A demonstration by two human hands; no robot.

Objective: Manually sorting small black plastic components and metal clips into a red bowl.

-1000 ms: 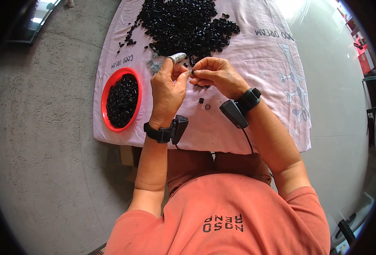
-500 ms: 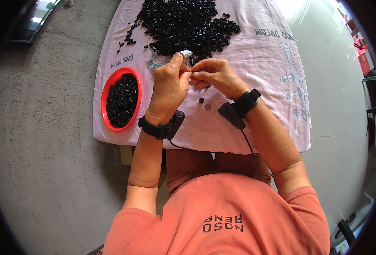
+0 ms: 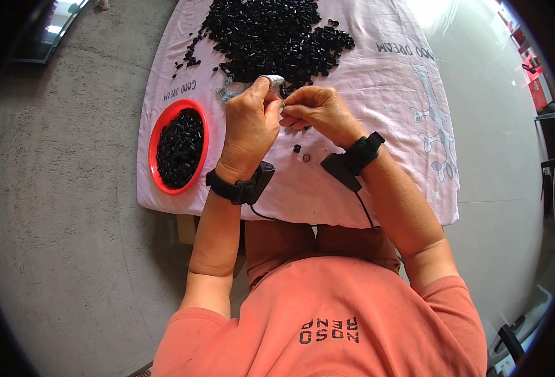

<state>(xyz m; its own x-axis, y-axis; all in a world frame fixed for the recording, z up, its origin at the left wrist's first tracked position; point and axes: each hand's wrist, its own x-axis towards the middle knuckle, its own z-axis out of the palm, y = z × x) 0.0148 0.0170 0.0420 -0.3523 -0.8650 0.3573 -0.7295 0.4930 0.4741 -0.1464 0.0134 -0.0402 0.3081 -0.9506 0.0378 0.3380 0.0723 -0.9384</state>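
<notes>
My left hand (image 3: 251,122) and my right hand (image 3: 320,112) meet over the middle of the cloth-covered table, fingertips nearly touching. Both are closed in a pinch. Between them is something tiny, too small to name. A pale wrapping (image 3: 273,80) covers one finger of my left hand. Just beyond the hands spreads a big heap of small shiny black pieces (image 3: 262,41). A bluish-grey tangle of thread-like strands (image 3: 226,94) lies beside my left hand. Nearer to me, a single black piece (image 3: 297,149) and a small dark ring (image 3: 306,158) rest on the cloth.
To the left, a red oval basin (image 3: 154,173) holds many similar black pieces. Pink printed cloth (image 3: 390,169) covers the table. Black straps with boxes sit on both wrists, and a cable (image 3: 366,210) hangs from the right one. Grey floor (image 3: 70,188) surrounds the table.
My hands have shifted very slightly, the fingertips still pinched together at the same spot. The basin, heap and loose pieces have stayed in place.
</notes>
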